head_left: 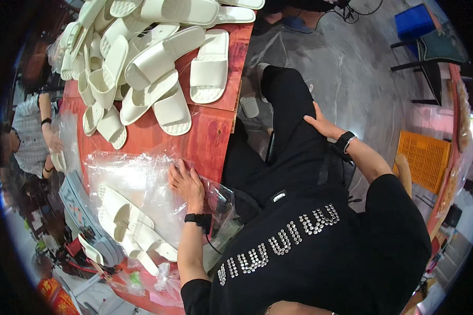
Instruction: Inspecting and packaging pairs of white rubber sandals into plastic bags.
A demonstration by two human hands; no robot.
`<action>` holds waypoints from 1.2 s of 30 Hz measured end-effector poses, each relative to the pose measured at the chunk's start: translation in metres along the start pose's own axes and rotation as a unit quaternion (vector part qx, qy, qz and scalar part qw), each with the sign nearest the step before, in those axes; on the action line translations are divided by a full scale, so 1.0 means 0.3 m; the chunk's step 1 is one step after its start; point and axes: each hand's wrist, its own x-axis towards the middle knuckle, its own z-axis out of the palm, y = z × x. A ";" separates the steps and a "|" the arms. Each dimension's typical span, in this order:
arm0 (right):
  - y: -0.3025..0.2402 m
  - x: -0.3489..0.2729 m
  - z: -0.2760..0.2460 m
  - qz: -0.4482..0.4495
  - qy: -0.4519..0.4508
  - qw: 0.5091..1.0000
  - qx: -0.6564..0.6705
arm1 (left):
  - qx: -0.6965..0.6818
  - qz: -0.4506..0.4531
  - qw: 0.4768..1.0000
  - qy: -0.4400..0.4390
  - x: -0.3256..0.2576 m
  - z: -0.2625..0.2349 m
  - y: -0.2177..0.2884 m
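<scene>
My left hand (186, 182) lies open, fingers spread and pointing forward, on a stack of clear plastic bags (136, 168) at the edge of the red table (210, 126). To its left, several cream slippers (122, 210) rest on the plastic, overlapping one another. Holding nothing, my right hand (323, 124) rests open on my black-trousered thigh (294, 105), fingers stretched over it. A wristband with a device sits on each wrist, and a cable hangs from the left one. Ahead of my left hand, a large heap of cream slippers (157, 58) covers the far part of the table.
Beyond the table's left side, another person (31, 136) holds a slipper inside clear plastic. A grey-blue machine (86, 220) stands by the left edge. On the right are an orange crate (423, 160), a dark green chair (442, 50) and a blue box (412, 22).
</scene>
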 end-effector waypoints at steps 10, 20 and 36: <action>0.029 -0.003 -0.011 -0.020 0.001 0.999 0.034 | 0.000 0.009 1.000 0.013 -0.016 0.007 -0.007; 0.004 -0.011 0.005 -0.059 0.075 0.984 -0.147 | -0.003 0.008 0.999 0.048 -0.010 0.012 -0.016; -0.045 -0.011 -0.019 -0.181 0.032 0.983 -0.014 | -0.025 0.024 0.995 0.093 0.002 0.010 -0.011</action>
